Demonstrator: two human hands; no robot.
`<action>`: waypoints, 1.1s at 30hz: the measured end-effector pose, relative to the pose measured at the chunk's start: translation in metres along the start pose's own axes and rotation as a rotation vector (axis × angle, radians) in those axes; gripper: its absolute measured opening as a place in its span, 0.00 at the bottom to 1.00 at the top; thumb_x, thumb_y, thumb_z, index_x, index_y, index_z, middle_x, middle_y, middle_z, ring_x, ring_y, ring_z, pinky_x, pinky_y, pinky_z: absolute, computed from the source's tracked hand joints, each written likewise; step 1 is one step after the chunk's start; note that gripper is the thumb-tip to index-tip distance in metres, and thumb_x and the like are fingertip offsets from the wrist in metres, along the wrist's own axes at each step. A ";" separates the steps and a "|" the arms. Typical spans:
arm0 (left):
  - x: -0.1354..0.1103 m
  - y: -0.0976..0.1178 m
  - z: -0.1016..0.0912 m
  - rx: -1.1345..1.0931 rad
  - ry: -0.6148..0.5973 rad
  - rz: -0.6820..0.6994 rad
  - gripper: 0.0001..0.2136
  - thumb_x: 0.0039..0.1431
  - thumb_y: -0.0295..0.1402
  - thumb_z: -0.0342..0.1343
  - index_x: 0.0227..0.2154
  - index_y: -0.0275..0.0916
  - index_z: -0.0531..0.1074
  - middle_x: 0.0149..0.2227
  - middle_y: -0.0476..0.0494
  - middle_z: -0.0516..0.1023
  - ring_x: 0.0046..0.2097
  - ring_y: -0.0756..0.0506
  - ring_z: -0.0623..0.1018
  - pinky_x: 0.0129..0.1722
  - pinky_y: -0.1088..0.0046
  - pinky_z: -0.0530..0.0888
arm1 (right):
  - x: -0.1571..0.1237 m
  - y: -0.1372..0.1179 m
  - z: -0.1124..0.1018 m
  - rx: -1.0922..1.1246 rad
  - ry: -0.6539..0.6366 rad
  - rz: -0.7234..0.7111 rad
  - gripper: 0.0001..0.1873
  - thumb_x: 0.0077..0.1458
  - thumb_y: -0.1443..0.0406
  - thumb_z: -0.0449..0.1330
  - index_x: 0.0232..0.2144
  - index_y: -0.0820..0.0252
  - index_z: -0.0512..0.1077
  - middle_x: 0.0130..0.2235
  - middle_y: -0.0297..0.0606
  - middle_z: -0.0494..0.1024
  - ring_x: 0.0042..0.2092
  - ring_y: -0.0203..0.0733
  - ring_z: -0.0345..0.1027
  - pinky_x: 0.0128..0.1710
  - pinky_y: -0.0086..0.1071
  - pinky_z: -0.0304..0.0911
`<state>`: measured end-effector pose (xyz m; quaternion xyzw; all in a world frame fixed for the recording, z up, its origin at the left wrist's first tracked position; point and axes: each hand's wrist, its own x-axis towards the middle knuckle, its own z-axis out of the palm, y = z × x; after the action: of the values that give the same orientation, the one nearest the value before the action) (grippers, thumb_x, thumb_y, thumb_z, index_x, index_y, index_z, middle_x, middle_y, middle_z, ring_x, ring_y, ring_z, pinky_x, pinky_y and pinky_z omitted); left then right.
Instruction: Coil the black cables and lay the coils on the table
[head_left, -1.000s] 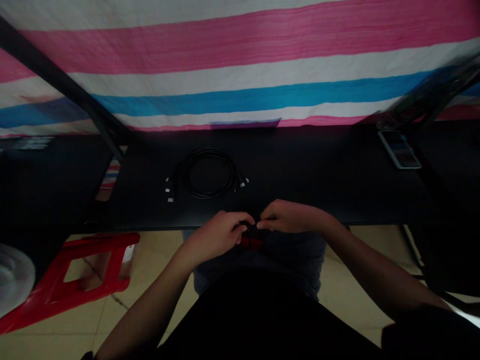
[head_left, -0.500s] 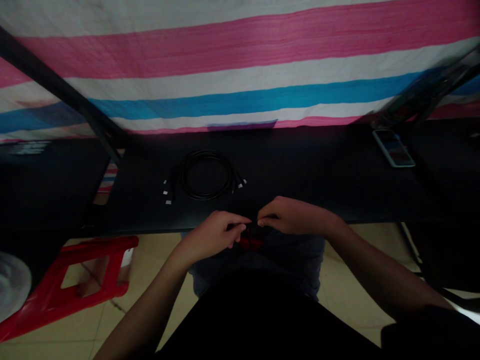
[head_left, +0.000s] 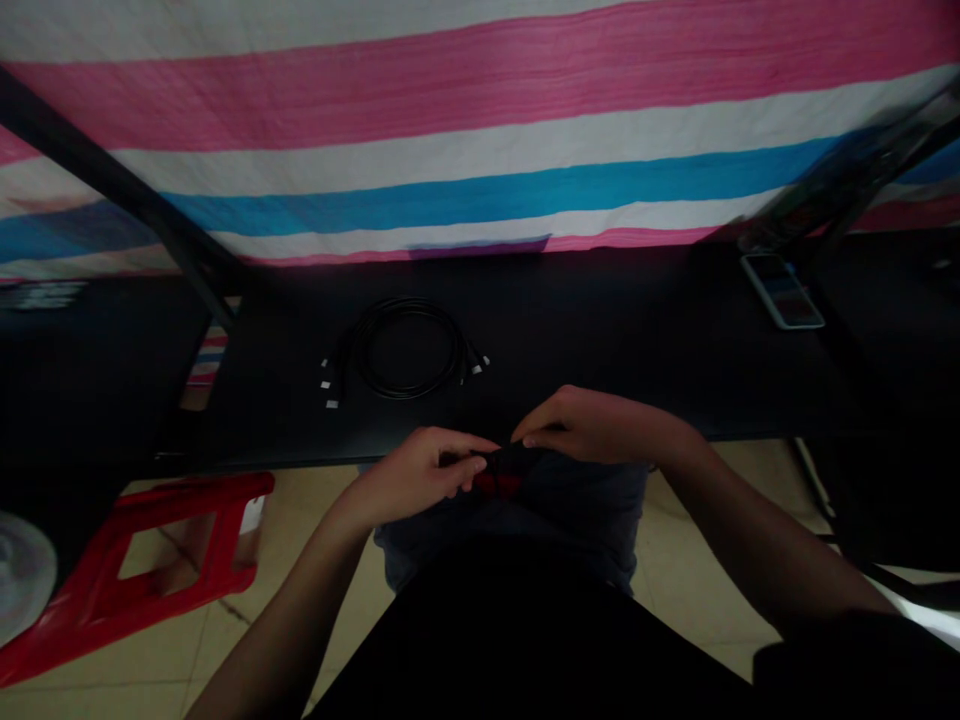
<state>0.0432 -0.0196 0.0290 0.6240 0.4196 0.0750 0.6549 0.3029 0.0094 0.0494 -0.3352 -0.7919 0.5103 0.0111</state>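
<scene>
Left hand (head_left: 416,475) and right hand (head_left: 600,430) pinch one small red-black piece (head_left: 496,484), likely best held close and steady; coiled cable (head_left: 405,352) at eleven o'clock.

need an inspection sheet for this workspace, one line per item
surface: dark table, dimly lit
things in hand: small black-and-red item, held at the table's near edge above the lap; too dark to identify
clutter: phone lying flat at the table's far right
hands: left hand and right hand both pinch the item, fingertips nearly meeting
cables: coiled black cable with white connectors, on the table beyond the hands, untouched
surroundings: pink, white and blue striped cloth behind; red stool on tiled floor at left
</scene>
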 end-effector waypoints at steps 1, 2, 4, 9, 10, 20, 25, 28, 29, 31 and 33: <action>-0.004 -0.004 -0.005 -0.044 -0.061 0.008 0.18 0.66 0.38 0.54 0.54 0.37 0.77 0.26 0.51 0.74 0.26 0.51 0.70 0.27 0.77 0.67 | -0.006 0.001 -0.005 0.037 0.001 -0.002 0.15 0.65 0.65 0.55 0.44 0.58 0.82 0.43 0.38 0.85 0.43 0.41 0.77 0.44 0.31 0.65; -0.008 -0.008 -0.012 -0.087 -0.132 0.025 0.18 0.67 0.39 0.53 0.55 0.37 0.77 0.26 0.51 0.73 0.26 0.52 0.70 0.27 0.77 0.67 | -0.013 0.002 -0.012 0.078 0.007 -0.004 0.15 0.65 0.63 0.56 0.44 0.58 0.82 0.43 0.37 0.85 0.44 0.42 0.77 0.44 0.31 0.66; -0.017 -0.014 -0.027 -0.151 -0.239 0.073 0.19 0.68 0.41 0.53 0.55 0.37 0.76 0.23 0.52 0.71 0.25 0.52 0.69 0.26 0.77 0.67 | -0.026 0.003 -0.024 0.137 0.040 0.003 0.15 0.64 0.58 0.58 0.43 0.59 0.82 0.40 0.38 0.85 0.42 0.42 0.77 0.42 0.31 0.67; -0.028 -0.004 -0.038 -0.100 -0.194 0.060 0.18 0.66 0.41 0.56 0.53 0.38 0.78 0.20 0.55 0.67 0.22 0.54 0.62 0.21 0.80 0.59 | -0.031 -0.002 -0.031 0.156 0.192 0.019 0.17 0.63 0.55 0.58 0.41 0.60 0.81 0.37 0.38 0.83 0.38 0.41 0.74 0.36 0.31 0.65; -0.027 0.002 -0.034 -0.063 -0.150 0.051 0.18 0.66 0.40 0.56 0.53 0.38 0.78 0.21 0.54 0.70 0.22 0.54 0.63 0.21 0.80 0.60 | -0.027 -0.002 -0.027 0.160 0.189 0.004 0.17 0.64 0.55 0.58 0.42 0.60 0.81 0.38 0.38 0.82 0.38 0.40 0.74 0.36 0.31 0.64; -0.002 0.018 -0.006 0.282 0.117 0.057 0.13 0.65 0.31 0.52 0.44 0.41 0.82 0.41 0.45 0.85 0.40 0.45 0.80 0.40 0.71 0.74 | 0.000 -0.014 0.014 -0.261 0.094 0.159 0.12 0.65 0.66 0.55 0.33 0.60 0.78 0.28 0.36 0.77 0.28 0.36 0.65 0.30 0.31 0.51; -0.012 0.035 -0.015 0.144 0.005 0.086 0.13 0.66 0.36 0.53 0.45 0.37 0.80 0.26 0.51 0.77 0.26 0.51 0.72 0.25 0.78 0.66 | -0.001 -0.030 0.002 -0.025 0.075 -0.094 0.15 0.68 0.62 0.55 0.34 0.61 0.78 0.28 0.32 0.75 0.29 0.33 0.64 0.32 0.29 0.54; -0.011 0.030 -0.018 0.100 -0.074 0.113 0.15 0.67 0.39 0.52 0.45 0.36 0.79 0.25 0.51 0.75 0.24 0.53 0.70 0.24 0.78 0.66 | -0.005 -0.032 -0.007 -0.030 0.092 -0.080 0.16 0.67 0.61 0.55 0.30 0.62 0.77 0.26 0.31 0.73 0.27 0.33 0.63 0.30 0.29 0.53; -0.010 0.026 -0.019 0.072 -0.088 0.119 0.15 0.68 0.40 0.52 0.46 0.35 0.79 0.26 0.51 0.75 0.24 0.52 0.71 0.24 0.78 0.66 | -0.008 -0.031 -0.010 -0.049 0.110 -0.059 0.17 0.67 0.61 0.56 0.29 0.62 0.77 0.25 0.31 0.73 0.27 0.33 0.63 0.30 0.29 0.52; -0.006 0.020 -0.020 0.031 -0.105 0.125 0.16 0.68 0.40 0.51 0.49 0.35 0.78 0.26 0.51 0.75 0.25 0.52 0.71 0.25 0.77 0.67 | -0.011 -0.028 -0.014 -0.098 0.137 -0.025 0.17 0.67 0.60 0.56 0.28 0.61 0.76 0.24 0.31 0.72 0.26 0.33 0.62 0.29 0.29 0.51; -0.001 0.018 -0.017 0.081 -0.101 0.128 0.15 0.68 0.37 0.51 0.47 0.36 0.78 0.25 0.52 0.73 0.25 0.52 0.70 0.26 0.77 0.66 | -0.010 -0.025 -0.013 -0.147 0.142 -0.015 0.16 0.66 0.61 0.57 0.27 0.61 0.76 0.24 0.31 0.72 0.26 0.33 0.62 0.29 0.30 0.50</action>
<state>0.0394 -0.0034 0.0479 0.6785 0.3480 0.0684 0.6433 0.3028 0.0080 0.0794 -0.3646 -0.8269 0.4256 0.0466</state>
